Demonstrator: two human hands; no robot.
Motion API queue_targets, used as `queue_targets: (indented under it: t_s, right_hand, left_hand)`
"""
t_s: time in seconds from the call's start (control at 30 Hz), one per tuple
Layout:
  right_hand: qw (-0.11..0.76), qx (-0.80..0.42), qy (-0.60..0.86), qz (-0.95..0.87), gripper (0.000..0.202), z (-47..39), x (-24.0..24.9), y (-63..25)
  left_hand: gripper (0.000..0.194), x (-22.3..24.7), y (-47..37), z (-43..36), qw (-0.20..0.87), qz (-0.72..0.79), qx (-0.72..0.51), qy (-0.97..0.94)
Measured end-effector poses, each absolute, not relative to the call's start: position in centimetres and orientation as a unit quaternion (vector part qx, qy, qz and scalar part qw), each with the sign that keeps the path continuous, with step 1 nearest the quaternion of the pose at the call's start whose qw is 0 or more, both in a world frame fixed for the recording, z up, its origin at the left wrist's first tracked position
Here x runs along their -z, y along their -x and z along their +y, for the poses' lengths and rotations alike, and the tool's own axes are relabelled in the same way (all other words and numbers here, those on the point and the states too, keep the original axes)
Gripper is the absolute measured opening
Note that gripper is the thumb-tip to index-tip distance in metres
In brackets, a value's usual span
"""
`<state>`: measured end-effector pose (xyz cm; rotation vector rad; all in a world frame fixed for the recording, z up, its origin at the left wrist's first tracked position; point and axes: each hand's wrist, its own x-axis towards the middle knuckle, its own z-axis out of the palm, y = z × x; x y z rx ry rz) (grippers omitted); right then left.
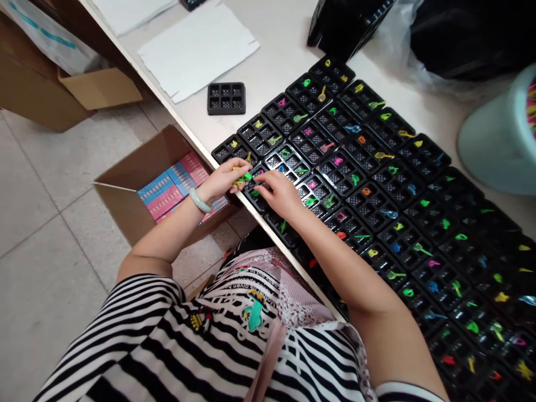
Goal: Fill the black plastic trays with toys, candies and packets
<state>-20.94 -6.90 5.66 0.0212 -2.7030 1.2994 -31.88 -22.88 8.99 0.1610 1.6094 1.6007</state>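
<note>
My left hand (235,175) is closed around several small yellow and green plastic pieces (247,177) near the table's front edge. Close on its right, my right hand (274,190) hovers over the nearest trays with its fingers bent; whether a piece sits between its fingertips is too small to tell. Rows of black compartment trays (307,140) cover the table to the right. Many compartments hold small coloured pieces, such as a pink one (338,161), an orange one (365,191) and a yellow spoon shape (321,94).
A single black tray (226,99) lies apart near white sheets (199,50). Stacked black trays (343,25) stand at the back, beside a plastic bag. A pale bucket (498,134) is at the right. Below the table edge, an open carton (121,209) holds pink and blue boxes.
</note>
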Motion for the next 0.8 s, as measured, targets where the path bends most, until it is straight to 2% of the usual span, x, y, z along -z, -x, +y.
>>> queue_targets:
  t_s: [0.1, 0.23, 0.37, 0.43, 0.6, 0.8]
  right_hand:
    - [0.108, -0.471, 0.018, -0.875, 0.02, -6.8, -6.0, 21.3]
    - [0.109, -0.525, 0.073, -0.841, 0.012, -6.6, -5.3, 21.7]
    - [0.096, -0.609, 0.121, -0.778, 0.024, -5.1, -4.2, 22.8]
    - [0.115, -0.583, 0.129, -0.794, 0.023, -4.0, -4.2, 23.9]
    - [0.151, -0.443, 0.09, -0.879, 0.004, -1.5, -4.9, 29.0]
    - [0.129, -0.348, 0.049, -0.927, 0.011, -2.2, -3.5, 34.7]
  left_hand:
    - [0.026, -9.3, 31.0, -22.1, 0.442, 0.618, -0.647, -0.059]
    - [0.027, -9.3, 30.6, -21.2, 0.464, 0.591, -0.657, -0.061]
    - [0.031, -8.8, 31.9, -21.6, 0.454, 0.588, -0.666, -0.069]
    - [0.03, -8.5, 33.2, -22.3, 0.412, 0.613, -0.671, -0.07]
    - [0.02, -8.4, 36.5, -24.2, 0.299, 0.706, -0.636, -0.087]
    - [0.012, -8.5, 37.7, -24.8, 0.259, 0.799, -0.526, -0.135]
